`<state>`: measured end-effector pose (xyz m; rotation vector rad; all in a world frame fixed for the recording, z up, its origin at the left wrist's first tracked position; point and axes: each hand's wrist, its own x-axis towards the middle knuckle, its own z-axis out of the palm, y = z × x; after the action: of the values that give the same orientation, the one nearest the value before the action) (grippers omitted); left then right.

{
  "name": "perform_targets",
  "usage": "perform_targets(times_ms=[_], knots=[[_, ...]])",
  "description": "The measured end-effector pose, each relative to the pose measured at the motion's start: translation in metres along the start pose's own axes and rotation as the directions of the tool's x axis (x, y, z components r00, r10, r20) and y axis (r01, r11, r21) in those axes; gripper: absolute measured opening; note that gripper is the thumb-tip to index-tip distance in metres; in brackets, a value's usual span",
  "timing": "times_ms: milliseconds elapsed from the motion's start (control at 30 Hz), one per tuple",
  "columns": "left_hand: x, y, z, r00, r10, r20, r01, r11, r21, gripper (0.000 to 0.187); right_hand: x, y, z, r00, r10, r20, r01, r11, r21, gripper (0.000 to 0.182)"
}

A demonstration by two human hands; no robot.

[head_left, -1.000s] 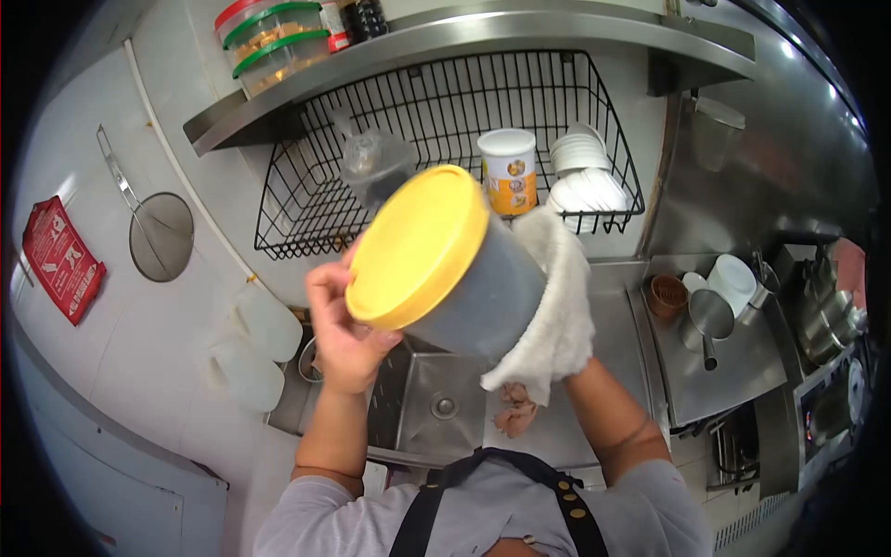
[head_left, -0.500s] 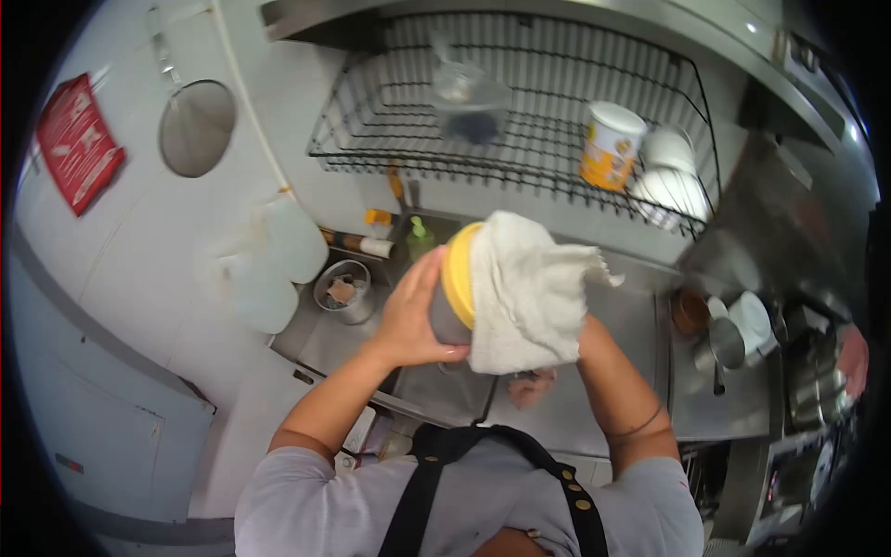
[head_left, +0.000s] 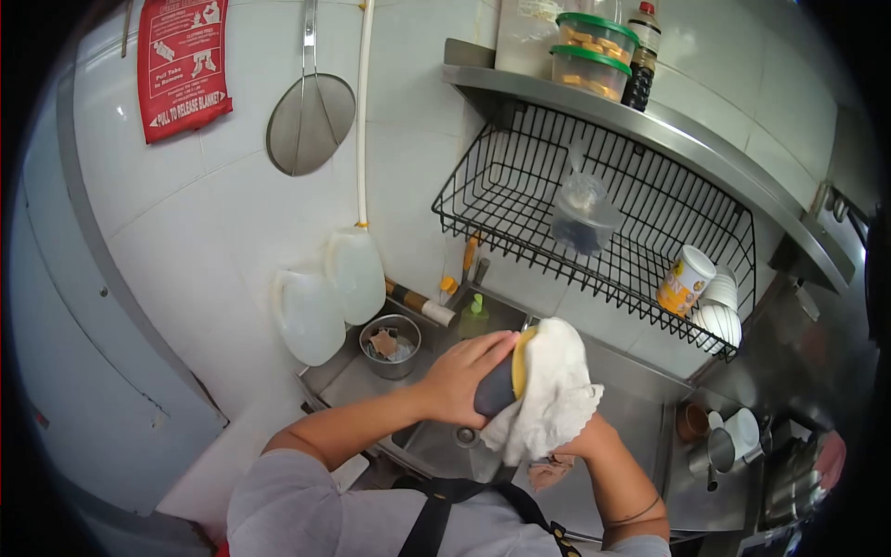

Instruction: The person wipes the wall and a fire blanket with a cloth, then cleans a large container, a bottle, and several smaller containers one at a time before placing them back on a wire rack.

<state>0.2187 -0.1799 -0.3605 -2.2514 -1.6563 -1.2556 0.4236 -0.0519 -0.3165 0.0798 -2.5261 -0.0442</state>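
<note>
My left hand is wrapped round a dark grey container with a yellow rim, held tilted above the sink. A white cloth covers the container's right end and hangs down in folds. My right hand is at the cloth from the right side; its fingers are mostly hidden behind the fabric. Whatever is inside the container is out of sight.
A wire rack holds a plastic tub, an orange-and-white can and white bowls. Near the sink are a metal pot, a green-topped bottle and a crumpled pinkish cloth. Mugs stand at right.
The view has swung left and up, showing the shelf above the rack. The container and cloth have turned in my hands, and the cloth now hangs lower over the rim.
</note>
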Motion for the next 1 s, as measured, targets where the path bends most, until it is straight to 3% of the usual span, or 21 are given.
perform_targets(times_ms=[133,200,233,267,300,333,367,400,433,467,500,533,600,633,667,733,767,800,867,933,1000], knots=[[0.009,0.010,-0.020,0.983,0.168,-0.072,-0.152,0.970,0.189,0.104,-0.001,-0.004,0.026,0.988,0.138,0.076,-0.149,0.976,0.161,0.079],[0.008,0.013,-0.021,0.967,-0.215,0.139,0.238,0.956,-0.173,0.099,0.002,-0.010,0.064,0.977,0.049,0.207,-0.104,0.958,0.267,0.077],[0.011,-0.005,-0.016,0.999,-0.025,0.028,0.030,0.976,-0.217,0.092,0.010,0.003,0.129,0.986,0.137,-0.093,-0.113,0.967,0.226,0.067],[0.009,-0.044,-0.001,0.951,0.246,-0.189,-0.285,0.934,-0.217,0.090,-0.006,0.001,0.187,0.904,0.237,-0.355,-0.173,0.964,0.203,0.057],[-0.010,-0.057,0.001,0.989,0.132,-0.066,-0.144,0.955,-0.259,0.088,-0.010,0.001,0.135,0.978,0.109,0.177,-0.137,0.978,0.157,0.038],[-0.040,-0.076,0.017,0.991,-0.122,0.061,0.135,0.822,-0.553,0.086,0.000,-0.013,0.118,0.988,0.154,-0.015,-0.143,0.943,0.300,0.031],[-0.073,-0.093,0.040,0.919,-0.334,0.211,0.353,0.451,-0.820,0.072,0.007,-0.015,0.108,0.972,0.206,0.116,-0.227,0.952,0.205,0.035],[-0.105,-0.112,0.068,0.900,-0.347,0.265,0.400,0.413,-0.818,0.072,-0.030,-0.001,0.152,0.935,0.351,0.045,-0.308,0.746,0.590,0.043],[-0.141,-0.126,0.096,0.790,-0.395,0.469,0.465,-0.114,-0.878,0.068,-0.036,0.003,0.158,0.966,0.245,0.082,-0.257,0.882,0.396,0.047],[-0.150,-0.115,0.097,0.682,-0.336,0.650,0.377,-0.601,-0.705,0.064,-0.041,-0.007,0.165,0.923,0.365,0.125,-0.374,0.767,0.522,0.043],[-0.144,-0.104,0.103,0.704,-0.507,0.498,0.288,-0.437,-0.852,0.050,-0.048,-0.006,0.178,0.867,0.495,0.048,-0.430,0.697,0.574,0.039],[-0.139,-0.106,0.094,0.702,-0.498,0.509,0.297,-0.445,-0.845,0.050,-0.054,-0.009,0.185,0.790,0.613,-0.022,-0.469,0.626,0.623,0.035],[-0.131,-0.117,0.086,0.760,-0.546,0.352,0.390,-0.050,-0.920,0.035,-0.063,-0.006,0.183,0.593,0.772,-0.231,-0.326,0.492,0.807,0.023],[-0.126,-0.117,0.083,0.785,-0.568,0.246,0.334,0.054,-0.941,0.028,-0.054,-0.007,0.159,0.472,0.829,-0.301,-0.474,0.526,0.706,0.016],[-0.120,-0.113,0.077,0.791,-0.563,0.241,0.325,0.053,-0.944,0.028,-0.044,-0.009,0.137,0.416,0.833,-0.366,-0.311,0.508,0.803,0.015],[-0.111,-0.100,0.059,0.742,-0.667,0.069,0.284,0.220,-0.933,0.025,-0.035,0.000,0.100,0.519,0.854,-0.035,-0.756,0.478,0.447,0.018],[-0.107,-0.094,0.055,0.689,-0.723,0.044,0.274,0.204,-0.940,0.024,-0.044,-0.007,0.096,0.795,0.600,-0.093,-0.567,0.788,0.240,0.038],[-0.101,-0.088,0.057,0.699,-0.713,0.050,0.279,0.209,-0.937,0.024,-0.052,-0.016,0.095,0.961,0.269,-0.067,-0.268,0.963,0.013,0.061],[-0.086,-0.076,0.062,0.645,-0.729,-0.230,0.236,0.476,-0.847,0.024,-0.059,-0.047,0.130,0.915,0.403,-0.001,-0.386,0.877,0.284,0.064],[-0.059,-0.068,0.047,0.670,-0.716,-0.195,0.209,0.434,-0.876,0.027,-0.064,-0.039,0.153,0.851,0.523,0.055,-0.482,0.735,0.476,0.067],[-0.037,-0.057,0.034,0.843,-0.126,-0.523,-0.170,0.861,-0.480,0.031,-0.053,-0.022,0.136,0.810,0.575,0.112,-0.500,0.578,0.645,0.070]])
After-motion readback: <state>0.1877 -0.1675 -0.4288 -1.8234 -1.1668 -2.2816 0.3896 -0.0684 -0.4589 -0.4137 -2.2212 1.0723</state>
